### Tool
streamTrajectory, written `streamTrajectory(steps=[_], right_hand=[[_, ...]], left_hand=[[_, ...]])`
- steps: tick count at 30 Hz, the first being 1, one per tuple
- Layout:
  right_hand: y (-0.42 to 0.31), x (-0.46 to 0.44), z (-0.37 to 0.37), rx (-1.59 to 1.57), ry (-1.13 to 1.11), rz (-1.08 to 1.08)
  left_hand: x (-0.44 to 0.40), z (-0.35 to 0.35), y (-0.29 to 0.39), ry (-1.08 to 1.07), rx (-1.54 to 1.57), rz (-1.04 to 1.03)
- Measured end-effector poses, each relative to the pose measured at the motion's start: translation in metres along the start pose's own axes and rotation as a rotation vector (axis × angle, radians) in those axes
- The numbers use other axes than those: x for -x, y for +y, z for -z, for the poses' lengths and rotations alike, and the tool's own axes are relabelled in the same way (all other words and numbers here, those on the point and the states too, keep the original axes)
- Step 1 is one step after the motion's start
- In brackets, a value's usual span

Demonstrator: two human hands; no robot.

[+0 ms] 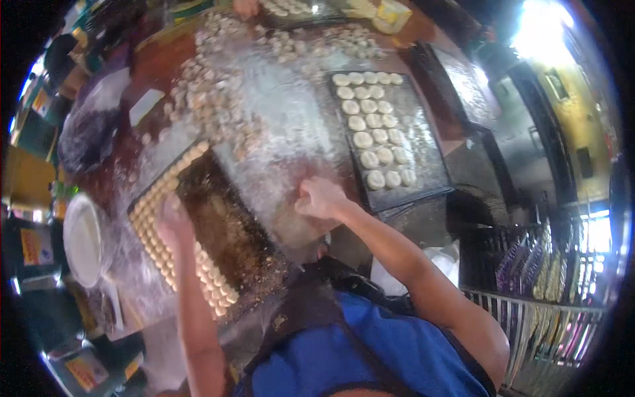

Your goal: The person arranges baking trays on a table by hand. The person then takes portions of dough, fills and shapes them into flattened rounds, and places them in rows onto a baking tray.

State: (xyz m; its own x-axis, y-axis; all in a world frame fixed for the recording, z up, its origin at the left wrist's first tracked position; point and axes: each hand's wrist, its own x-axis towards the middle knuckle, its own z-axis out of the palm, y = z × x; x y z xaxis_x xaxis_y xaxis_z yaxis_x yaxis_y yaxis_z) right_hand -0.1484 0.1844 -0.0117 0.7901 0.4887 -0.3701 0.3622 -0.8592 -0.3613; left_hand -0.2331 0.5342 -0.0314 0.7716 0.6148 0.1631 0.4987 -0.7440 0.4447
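Observation:
My left hand is over the dark baking tray on the left, at its rows of small dough balls. Motion blurs its fingers, so whether they hold a ball cannot be made out. The balls line the tray's left side, and its right side is bare, stained metal. In the middle, above the floured table, my right hand has its fingers curled in; what is inside them, if anything, is hidden. Beyond it, a second dark tray carries rows of flattened dough rounds.
Many loose dough pieces lie in flour across the back and left. A white basin stands at the left edge, and a white flat piece lies farther back. Another person's hand shows at the far edge, near a yellow container.

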Motion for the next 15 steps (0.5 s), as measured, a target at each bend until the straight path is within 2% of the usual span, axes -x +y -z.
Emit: streamTrajectory(steps=[1,2,4,5,6,8,9,10,12,13,14,15], right_hand=[[0.008,0.009,0.006,-0.084,-0.083,0.108],[0.015,0.016,0.009,-0.072,-0.076,0.096],[0.033,0.029,0.015,-0.308,-0.160,0.271],[0.036,0.031,0.049,-0.256,-0.159,0.222],[0.057,0.028,0.067,-0.224,0.057,0.155],[0.135,0.006,0.121,-0.365,0.492,-0.012],[0.173,-0.006,0.153,-0.471,0.728,-0.068],[0.179,-0.005,0.191,-0.160,0.948,-0.104],[0.233,-0.035,0.219,-0.076,1.138,-0.101],[0.257,-0.053,0.211,-0.089,1.116,-0.111],[0.283,-0.072,0.194,-0.027,0.840,-0.234],[0.299,-0.090,0.186,0.034,0.573,-0.334]], left_hand=[[-0.015,-0.008,-0.028,-0.078,0.008,0.055],[-0.026,-0.015,-0.044,-0.158,0.009,0.113],[-0.040,-0.005,-0.044,-0.190,-0.073,0.066],[-0.046,0.002,-0.037,-0.214,-0.169,0.022],[-0.043,0.008,-0.026,-0.218,-0.171,0.021],[-0.031,0.017,-0.004,0.117,0.059,-0.045],[-0.032,0.015,-0.003,0.172,0.002,-0.042],[-0.033,0.009,-0.005,0.177,-0.008,-0.038],[-0.029,-0.008,-0.008,0.112,-0.179,0.005],[-0.020,0.001,0.017,-0.071,-0.226,0.153],[-0.019,-0.012,0.001,-0.088,-0.249,0.155],[-0.023,-0.031,-0.037,-0.049,-0.088,0.123]])
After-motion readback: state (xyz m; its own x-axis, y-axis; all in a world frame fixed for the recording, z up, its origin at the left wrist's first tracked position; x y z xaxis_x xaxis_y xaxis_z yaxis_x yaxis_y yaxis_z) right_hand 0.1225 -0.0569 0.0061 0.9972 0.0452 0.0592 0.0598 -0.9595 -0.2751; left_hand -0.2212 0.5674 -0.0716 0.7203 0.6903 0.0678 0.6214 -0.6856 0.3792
